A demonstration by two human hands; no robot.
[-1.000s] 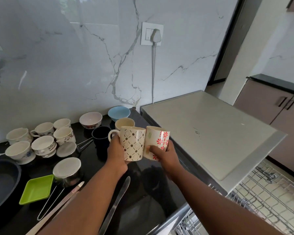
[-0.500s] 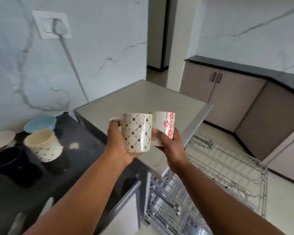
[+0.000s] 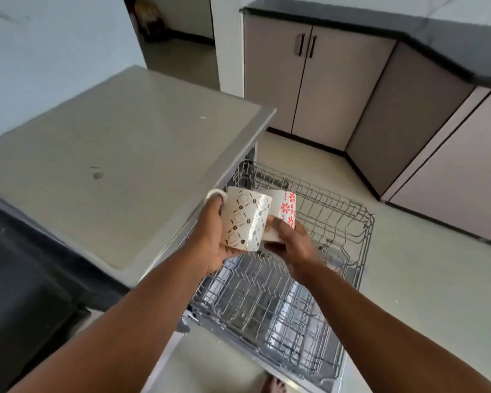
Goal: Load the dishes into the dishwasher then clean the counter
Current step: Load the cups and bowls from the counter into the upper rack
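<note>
Both hands are raised over the pulled-out dishwasher rack (image 3: pixel 318 242), each carrying a mug. The left hand (image 3: pixel 210 236) grips a cream mug with a brown coffee-bean and diamond pattern (image 3: pixel 245 219); a finger passes through its handle at about 10 o'clock from the mug body, and the palm and thumb wrap the lower side, so the fingers are curled firmly round it. The mug is tipped, its mouth leaning toward 1 o'clock. The right hand (image 3: pixel 291 242) holds a white mug with red flowers (image 3: pixel 284 214), the thumb pressed on its side and the other fingers curled beneath its base; this mug too is tilted, and it touches the patterned mug along its left flank. The two mugs sit just at the centre of the view, above the upper wire rack, which extends toward 3 o'clock and down to 5 o'clock; whether anything lies in the rack cannot be told through the blur of wires. At 9 to 11 o'clock lies the grey dishwasher top (image 3: pixel 119 154), and at 8 o'clock the black counter (image 3: pixel 20 273) adjoins it. Beige cabinets (image 3: pixel 309 80) with dark handles stand at 12 to 3 o'clock under a dark worktop, and pale floor (image 3: pixel 423 265) spreads at 3 to 4 o'clock.
</note>
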